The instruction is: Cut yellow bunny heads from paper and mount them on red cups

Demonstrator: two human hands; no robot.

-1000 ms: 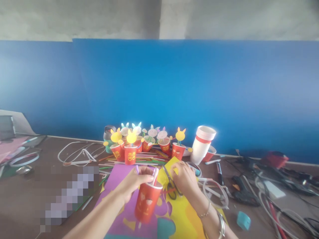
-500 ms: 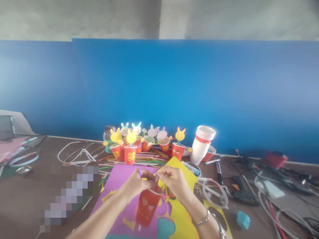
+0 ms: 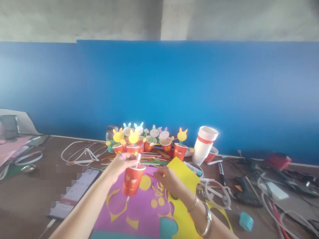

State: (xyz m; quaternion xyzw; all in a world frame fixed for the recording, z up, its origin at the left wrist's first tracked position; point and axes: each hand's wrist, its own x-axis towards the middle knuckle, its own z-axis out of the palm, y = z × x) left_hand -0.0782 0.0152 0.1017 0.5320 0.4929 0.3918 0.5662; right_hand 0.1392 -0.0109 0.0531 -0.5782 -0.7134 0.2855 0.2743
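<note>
Since the frame half a second ago, the two hands have parted: the left hand point(image 3: 126, 161) has carried one red cup point(image 3: 134, 181) up and leftward, and the right hand point(image 3: 165, 176) has drawn away from its rim.

The left hand's fingers are clamped on a pale straw point(image 3: 138, 160) at the cup's mouth. The cup hangs slightly tilted above one purple sheet point(image 3: 139, 215), two pale hearts on its side and a white stem poking out below. The right hand's fingertips are bunched together beside one thin red stick point(image 3: 150, 175); whether they grip it I cannot tell. Two bracelets circle that wrist.

On the purple sheet lie three yellow discs, one large point(image 3: 145, 182) and two small point(image 3: 158, 202), among yellow scraps. A yellow sheet point(image 3: 185, 174) overlaps its right side.

Behind stand at least six other red cups point(image 3: 179, 152), with seven eared paper heads above them: three yellow point(image 3: 182, 135), four pale point(image 3: 154, 132). Right of these are one stack of white cups point(image 3: 202, 149) and one more red cup point(image 3: 211, 155). Gold print marks some cups, and text shows on one phone point(image 3: 74, 196) on the tabletop point(image 3: 37, 189); both are too small to read.
</note>
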